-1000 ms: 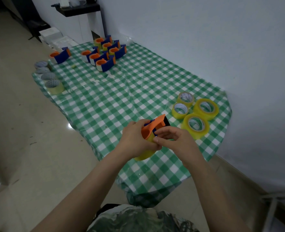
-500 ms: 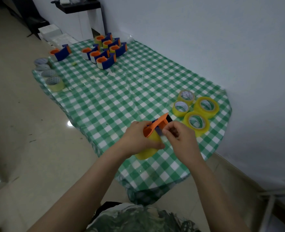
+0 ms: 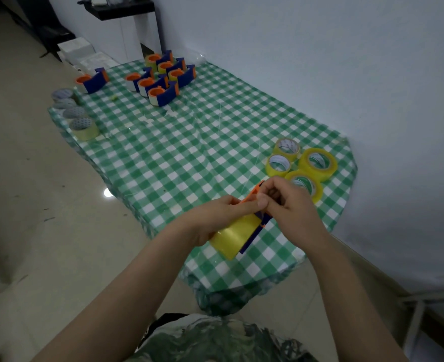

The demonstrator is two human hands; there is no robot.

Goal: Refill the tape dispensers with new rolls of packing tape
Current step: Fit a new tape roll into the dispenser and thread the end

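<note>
Over the near edge of the checked table [image 3: 189, 158], my left hand [image 3: 215, 218] grips a blue and orange tape dispenser [image 3: 257, 226] loaded with a yellow tape roll [image 3: 235, 235]. My right hand [image 3: 288, 205] pinches at the dispenser's orange front end with curled fingers; what lies between the fingertips is hidden. Several new yellow tape rolls [image 3: 317, 163] lie flat just beyond my right hand.
Several blue and orange dispensers [image 3: 161, 82] stand at the table's far end, one more [image 3: 93, 81] apart at the far left. Several pale rolls [image 3: 81, 126] line the left edge. A white wall runs along the right; bare floor lies to the left.
Both hands turned the dispenser so the yellow roll's outer face now shows below my left hand. My right hand moved up onto the orange front end.
</note>
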